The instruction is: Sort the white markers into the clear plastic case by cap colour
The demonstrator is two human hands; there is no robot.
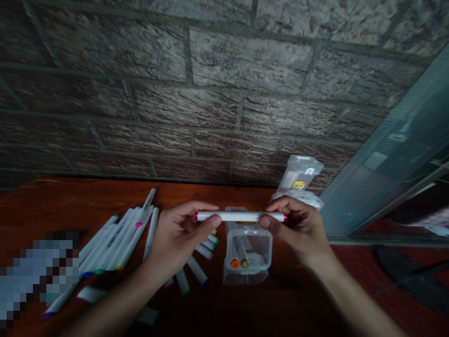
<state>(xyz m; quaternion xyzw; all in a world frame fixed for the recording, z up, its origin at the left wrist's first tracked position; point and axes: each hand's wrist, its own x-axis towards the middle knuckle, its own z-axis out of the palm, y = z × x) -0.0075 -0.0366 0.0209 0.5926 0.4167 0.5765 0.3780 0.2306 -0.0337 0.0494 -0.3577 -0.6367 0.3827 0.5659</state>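
I hold a white marker [240,216] with red ends level between both hands, above the table. My left hand [180,234] pinches its left end with thumb and fingers. My right hand [298,227] pinches its right end the same way. Just below the marker stands a clear plastic marker box [247,255] with two markers inside, orange-tipped ends up. Several white markers [119,238] with coloured ends lie in a loose fan to the left of my left hand, and a few more markers [196,271] lie under it.
The dark red wooden table [266,304] runs up to a grey brick wall [210,93]. A clear plastic lid or case [300,180] with a yellow label stands at the back right. A glass panel [393,164] rises on the right.
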